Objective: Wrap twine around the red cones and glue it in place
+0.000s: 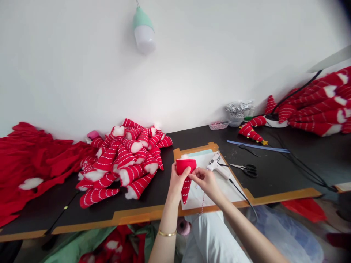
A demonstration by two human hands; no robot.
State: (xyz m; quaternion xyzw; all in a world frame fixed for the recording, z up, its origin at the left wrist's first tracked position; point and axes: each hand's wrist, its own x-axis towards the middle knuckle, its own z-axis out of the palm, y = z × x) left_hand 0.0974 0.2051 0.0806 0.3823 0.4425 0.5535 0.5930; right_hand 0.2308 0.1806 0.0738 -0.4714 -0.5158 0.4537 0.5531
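My left hand (177, 182) grips a red stuffed fabric cone (186, 190) with white stitched stripes. Its plain red wide end points up, with white stuffing showing at the top and the tip hanging down. At the cone's right edge, the fingers of my right hand (206, 180) are pinched together on a thin red-and-white twine (203, 204), which hangs below toward my lap. The pinch point itself is partly hidden. Close by on the right, a white glue gun (218, 167) lies on the white paper (230, 193).
Left of my hands lies a heap of striped stuffed cones (131, 157), with red fabric (41, 160) beyond. To the right are black-handled scissors (248, 170), blue strips (257, 146), a decorated cone (251, 132), plastic tubs (237, 115) and more cones (315, 109). The glue gun's cable (244, 197) crosses the taped table edge.
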